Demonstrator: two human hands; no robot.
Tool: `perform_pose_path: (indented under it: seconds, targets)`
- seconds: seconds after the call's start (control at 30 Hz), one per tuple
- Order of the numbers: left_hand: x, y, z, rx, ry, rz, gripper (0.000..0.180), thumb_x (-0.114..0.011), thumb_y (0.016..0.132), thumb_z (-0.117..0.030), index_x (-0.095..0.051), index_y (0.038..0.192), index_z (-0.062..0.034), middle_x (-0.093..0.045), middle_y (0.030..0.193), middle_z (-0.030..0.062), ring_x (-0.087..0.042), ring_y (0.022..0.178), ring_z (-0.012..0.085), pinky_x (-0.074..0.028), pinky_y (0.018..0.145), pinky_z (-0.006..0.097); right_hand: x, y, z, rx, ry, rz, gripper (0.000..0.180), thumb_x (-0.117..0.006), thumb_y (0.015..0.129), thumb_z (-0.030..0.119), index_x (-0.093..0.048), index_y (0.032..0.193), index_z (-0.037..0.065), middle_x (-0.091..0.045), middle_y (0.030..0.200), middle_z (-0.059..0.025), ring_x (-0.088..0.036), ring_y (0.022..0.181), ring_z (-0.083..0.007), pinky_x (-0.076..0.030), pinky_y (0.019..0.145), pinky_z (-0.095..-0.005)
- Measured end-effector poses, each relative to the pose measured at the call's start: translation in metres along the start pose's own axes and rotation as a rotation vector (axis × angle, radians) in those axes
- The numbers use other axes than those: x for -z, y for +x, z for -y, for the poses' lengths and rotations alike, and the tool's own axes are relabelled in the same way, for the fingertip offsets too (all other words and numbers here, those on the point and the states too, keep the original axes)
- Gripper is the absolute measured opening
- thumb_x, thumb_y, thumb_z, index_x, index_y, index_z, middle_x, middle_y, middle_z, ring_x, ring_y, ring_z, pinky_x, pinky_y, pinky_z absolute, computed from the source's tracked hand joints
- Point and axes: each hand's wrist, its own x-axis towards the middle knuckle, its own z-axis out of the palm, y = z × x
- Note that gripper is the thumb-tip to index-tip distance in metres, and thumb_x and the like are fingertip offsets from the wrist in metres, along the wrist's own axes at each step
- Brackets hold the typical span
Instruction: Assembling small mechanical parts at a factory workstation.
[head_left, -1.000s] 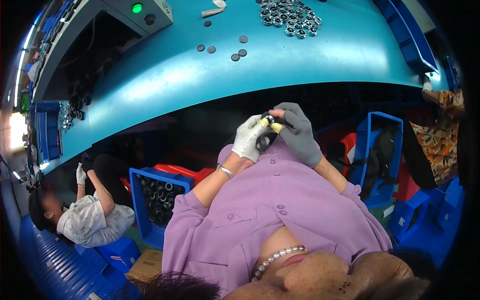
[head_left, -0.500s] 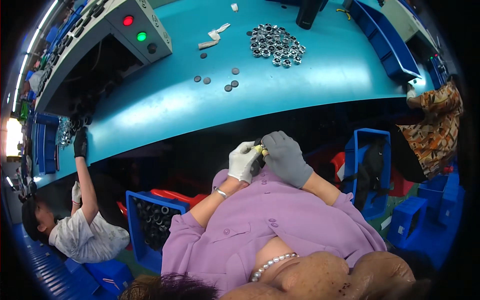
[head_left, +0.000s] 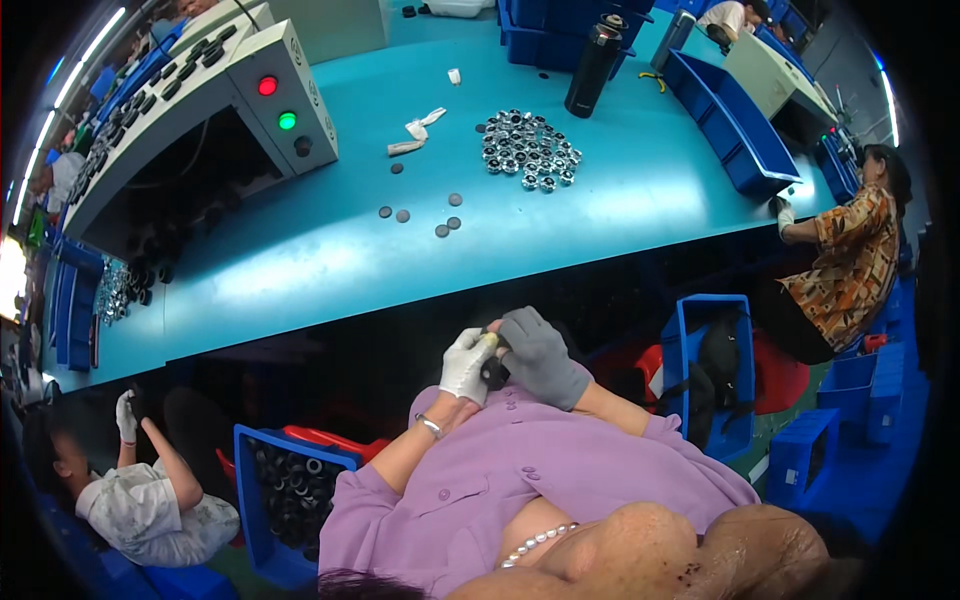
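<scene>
Right now you're pinching the small dark part (head_left: 493, 371) at lower centre between your white-gloved left hand (head_left: 466, 365) and grey-gloved right hand (head_left: 541, 357), so I'm suggesting keeping both grips snug.

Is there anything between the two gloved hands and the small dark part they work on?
Nothing visible. The left hand in a white glove and the right hand in a grey glove both already touch the small dark part, held close to the body below the table edge.
</scene>
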Motion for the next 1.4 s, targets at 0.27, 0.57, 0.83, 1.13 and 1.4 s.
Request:
perform_pose_path:
  seconds: [0.27,0.57,0.83,1.13,1.4]
  targets:
    - [-0.005,-0.006,-0.007,0.017,0.155,0.018,0.018,-0.07,0.093,-0.01,-0.066,0.109,-0.0007,-0.067,0.087,0.004,-0.055,0.061,0.0074,-0.041,0.053,0.022,0.01,0.0,0.007,-0.034,-0.153,0.124,0.026,-0.068,0.069,0.008,-0.058,0.093,0.007,-0.057,0.089,-0.0099,-0.06,0.084,-0.03,-0.05,0.068,-0.0414]
    - [-0.009,-0.004,-0.008,-0.017,0.083,0.085,0.016,-0.068,0.096,-0.01,-0.064,0.109,-0.0024,-0.065,0.084,0.0019,-0.055,0.061,0.0059,-0.041,0.053,0.019,0.014,0.0,0.003,-0.234,0.052,0.189,0.029,-0.065,0.078,-0.001,-0.06,0.107,0.002,-0.061,0.095,-0.0098,-0.064,0.088,-0.0295,-0.053,0.072,-0.0382]
    - [-0.01,-0.015,-0.011,-0.111,0.302,0.063,0.017,-0.067,0.097,-0.01,-0.068,0.11,0.0007,-0.07,0.089,0.0039,-0.057,0.061,0.0058,-0.044,0.054,0.02,0.022,-0.011,-0.006,-0.489,0.527,0.169,0.028,-0.067,0.089,0.001,-0.065,0.116,-0.003,-0.063,0.096,-0.0058,-0.063,0.091,-0.012,-0.051,0.077,-0.0259]
    - [-0.016,-0.021,-0.015,-0.544,0.765,0.017,0.011,-0.062,0.094,0.004,-0.066,0.104,0.002,-0.07,0.09,0.0065,-0.066,0.068,0.0092,-0.052,0.06,0.023,-0.003,-0.028,-0.006,-0.589,0.69,-0.016,0.024,-0.062,0.084,-0.003,-0.068,0.108,-0.003,-0.066,0.092,-0.0104,-0.067,0.082,-0.0173,-0.053,0.071,-0.028]
    - [0.002,0.003,0.0,-0.489,0.784,0.026,0.021,-0.069,0.089,-0.001,-0.067,0.109,0.0018,-0.07,0.086,0.005,-0.063,0.068,0.0089,-0.052,0.063,0.024,0.0,-0.017,-0.016,-0.316,0.332,-0.034,0.03,-0.06,0.081,-0.007,-0.069,0.11,-0.002,-0.064,0.093,-0.0123,-0.065,0.081,-0.0259,-0.052,0.074,-0.0325]
